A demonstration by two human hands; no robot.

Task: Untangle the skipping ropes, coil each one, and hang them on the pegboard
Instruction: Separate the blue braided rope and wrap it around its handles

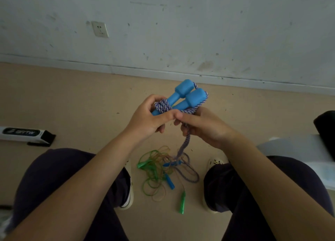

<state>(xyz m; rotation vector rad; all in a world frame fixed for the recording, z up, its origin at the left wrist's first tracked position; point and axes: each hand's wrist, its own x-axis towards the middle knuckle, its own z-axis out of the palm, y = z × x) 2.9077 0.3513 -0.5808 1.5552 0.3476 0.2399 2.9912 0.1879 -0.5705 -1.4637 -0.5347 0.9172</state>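
1. The left hand [145,117] curls round the two blue handles [183,97] held side by side, its thumb pressing the turns of the striped rope [163,105] wound about them; the right hand [203,126] pinches the same rope just beside the handles, fingers curled; the rest of the rope hangs down between the knees to the floor [81,103].
2. The rope's lower end lies in the pile [163,170] on the floor between the shoes, looped among a green rope [152,168] and a thin amber one; whether it is free of them I cannot tell; if it is not, winding on would likely drag the pile up and pull the snarl tighter.
3. The turns on the handles look few and loose; should the left thumb lift, they may slide off toward the narrow ends and the coil would come undone.
4. A small blue handle [170,182] and a green handle [182,202] lie near the pile; a tug on the striped rope could sweep them under a shoe.
5. No pegboard is in view; the coil needs a loop left free for hanging, and winding all the slack tight would leave none.
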